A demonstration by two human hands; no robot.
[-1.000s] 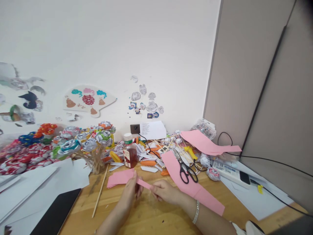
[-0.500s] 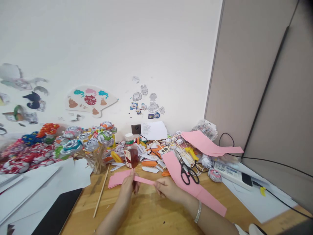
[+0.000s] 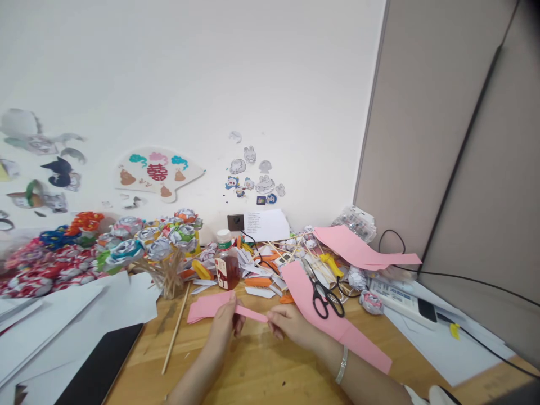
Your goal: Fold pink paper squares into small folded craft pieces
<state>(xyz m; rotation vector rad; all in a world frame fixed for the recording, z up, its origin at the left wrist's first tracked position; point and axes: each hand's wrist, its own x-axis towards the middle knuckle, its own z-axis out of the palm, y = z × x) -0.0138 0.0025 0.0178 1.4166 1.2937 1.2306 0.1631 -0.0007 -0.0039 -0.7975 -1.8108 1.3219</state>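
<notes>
At lower centre, pinching pink strip (image 3: 252,314) with left hand (image 3: 224,322) and right hand (image 3: 292,324).
Seemingly narrowed already, with pink sheet (image 3: 363,345) remaining at lower right.

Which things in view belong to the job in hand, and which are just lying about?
In the job:
- pink strip, held between the left hand and right hand
- pink paper pile beside the left hand, probably
- scissors on a pink sheet, possibly

Apparently just lying about:
- bottle
- paper flowers
- white sheets
- black flat object
</notes>
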